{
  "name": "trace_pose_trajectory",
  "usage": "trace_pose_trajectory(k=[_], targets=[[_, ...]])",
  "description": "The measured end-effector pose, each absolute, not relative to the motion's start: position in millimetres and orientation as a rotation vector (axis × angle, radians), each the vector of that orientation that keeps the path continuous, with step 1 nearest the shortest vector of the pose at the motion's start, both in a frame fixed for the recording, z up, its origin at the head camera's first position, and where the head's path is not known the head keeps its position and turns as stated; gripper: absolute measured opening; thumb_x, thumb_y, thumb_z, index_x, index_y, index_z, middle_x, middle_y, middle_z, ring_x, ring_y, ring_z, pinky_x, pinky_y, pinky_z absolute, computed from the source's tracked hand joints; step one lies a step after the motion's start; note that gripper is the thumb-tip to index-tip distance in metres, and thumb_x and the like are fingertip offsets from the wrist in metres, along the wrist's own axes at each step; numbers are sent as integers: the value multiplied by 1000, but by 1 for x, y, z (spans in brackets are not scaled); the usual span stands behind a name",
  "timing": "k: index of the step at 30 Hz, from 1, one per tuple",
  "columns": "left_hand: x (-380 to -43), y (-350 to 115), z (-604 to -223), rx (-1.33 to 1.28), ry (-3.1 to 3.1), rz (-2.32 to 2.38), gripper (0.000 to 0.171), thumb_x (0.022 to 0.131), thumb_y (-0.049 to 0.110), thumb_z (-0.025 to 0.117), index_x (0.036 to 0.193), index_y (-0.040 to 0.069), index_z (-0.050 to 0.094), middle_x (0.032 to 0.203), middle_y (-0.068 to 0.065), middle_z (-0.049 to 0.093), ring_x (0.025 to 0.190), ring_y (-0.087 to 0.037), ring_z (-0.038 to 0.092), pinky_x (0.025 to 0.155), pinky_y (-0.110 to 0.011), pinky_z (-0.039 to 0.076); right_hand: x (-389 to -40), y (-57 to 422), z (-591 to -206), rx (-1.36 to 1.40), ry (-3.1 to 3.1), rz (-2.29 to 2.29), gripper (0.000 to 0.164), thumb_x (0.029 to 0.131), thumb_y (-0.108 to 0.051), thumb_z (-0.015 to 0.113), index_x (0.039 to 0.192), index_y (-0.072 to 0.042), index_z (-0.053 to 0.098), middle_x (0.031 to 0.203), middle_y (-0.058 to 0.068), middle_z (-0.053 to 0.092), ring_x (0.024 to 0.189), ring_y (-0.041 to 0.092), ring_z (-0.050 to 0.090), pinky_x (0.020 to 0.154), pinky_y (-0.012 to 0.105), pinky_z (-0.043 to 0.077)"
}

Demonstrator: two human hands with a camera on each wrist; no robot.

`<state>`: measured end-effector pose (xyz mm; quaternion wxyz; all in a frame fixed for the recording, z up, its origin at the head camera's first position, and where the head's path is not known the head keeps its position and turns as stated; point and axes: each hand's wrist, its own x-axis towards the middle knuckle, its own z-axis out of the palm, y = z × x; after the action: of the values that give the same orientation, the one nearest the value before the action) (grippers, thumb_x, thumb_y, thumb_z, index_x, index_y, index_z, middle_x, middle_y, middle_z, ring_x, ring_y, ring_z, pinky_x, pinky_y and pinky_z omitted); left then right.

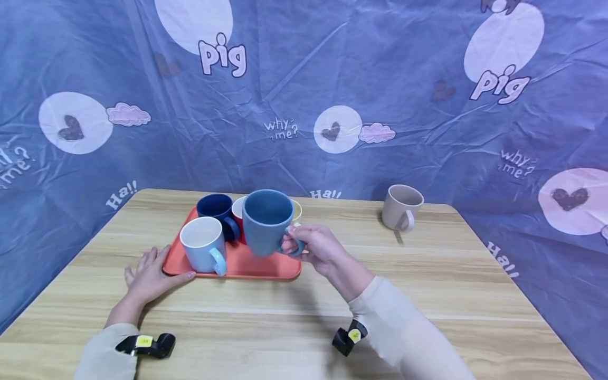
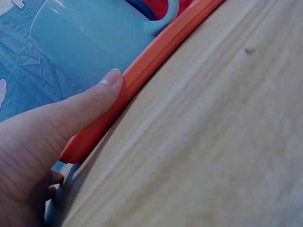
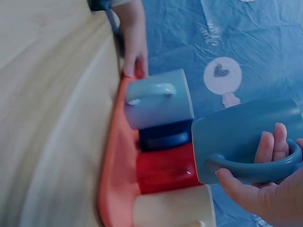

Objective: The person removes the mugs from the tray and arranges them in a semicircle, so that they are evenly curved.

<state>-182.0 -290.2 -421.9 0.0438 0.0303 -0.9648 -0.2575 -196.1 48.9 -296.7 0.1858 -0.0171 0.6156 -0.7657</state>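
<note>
My right hand (image 1: 315,247) grips a teal mug (image 1: 267,224) by its handle, holding it upright above the orange tray (image 1: 266,268). In the right wrist view the fingers pass through that handle. At the tray's near left corner lies my left hand (image 1: 151,278), fingers spread, its thumb touching the rim. On the tray stand a light blue mug (image 1: 203,247) at the front left, a dark blue mug (image 1: 215,207) behind it, a red mug (image 3: 165,169) and a cream mug (image 3: 173,206). The teal mug partly hides the red and cream ones in the head view.
A grey-beige mug (image 1: 401,207) stands by itself at the back right of the wooden table (image 1: 427,274). Behind the table hangs a blue printed cloth (image 1: 294,95). Each wrist carries a black camera strap (image 1: 147,344).
</note>
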Motion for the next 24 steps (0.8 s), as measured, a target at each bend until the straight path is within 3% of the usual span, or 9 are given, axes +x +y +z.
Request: trace_pose_trajectory(k=[14, 24], targets=[[-183, -292, -423, 107, -2952, -785, 106, 63, 63, 60, 133, -5, 18, 130, -38, 9, 120, -50, 0, 82, -66, -13, -210, 102, -268, -81, 1703, -2218, 30, 90, -6, 41, 67, -7, 61, 59, 2, 60, 59, 10, 59, 82, 40, 38], [-184, -291, -424, 105, -2956, -771, 106, 63, 63, 60, 134, -5, 17, 131, -38, 9, 120, -50, 0, 82, -66, -12, -223, 142, -256, 6, 1724, -2309, 31, 90, -7, 43, 65, -5, 62, 58, 4, 60, 60, 11, 60, 88, 43, 32]])
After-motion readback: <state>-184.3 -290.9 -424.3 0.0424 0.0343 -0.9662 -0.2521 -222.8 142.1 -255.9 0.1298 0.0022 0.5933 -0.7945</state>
